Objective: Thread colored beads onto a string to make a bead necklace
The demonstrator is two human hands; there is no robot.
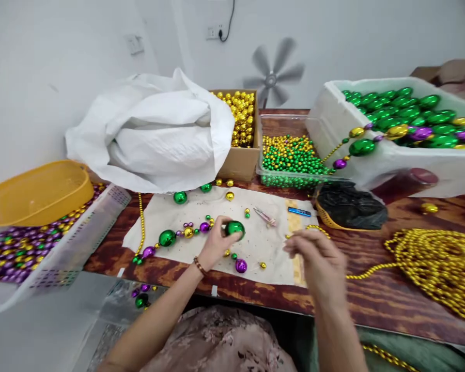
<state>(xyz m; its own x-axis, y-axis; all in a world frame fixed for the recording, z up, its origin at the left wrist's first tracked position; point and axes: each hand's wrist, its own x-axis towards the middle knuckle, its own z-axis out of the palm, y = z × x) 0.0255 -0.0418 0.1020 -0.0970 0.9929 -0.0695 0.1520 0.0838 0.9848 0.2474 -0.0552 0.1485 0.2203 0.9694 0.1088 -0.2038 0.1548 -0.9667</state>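
Observation:
Between thumb and fingers, my left hand (217, 240) grips a large shiny green bead (235, 230) above the pale cloth (213, 258). Left of that hand lies a strung length of beads, with another green bead (167, 238), a purple bead (149, 251) and a gold bead (188, 232). A purple bead (241, 265) hangs or lies just below the held one. My right hand (318, 253) is raised over the cloth's right edge, its fingertips pinched together and blurred. What they hold, if anything, cannot be made out. Pliers (265, 217) and a blue tool (299, 212) lie on the cloth.
A white basket (81, 248) of mixed beads stands left under a yellow basket (42, 194). Behind are a white sack (158, 134), a carton (238, 163) of gold beads, a clear tray (287, 178) and a foam box (372, 165). Gold bead chain (442, 268) lies right.

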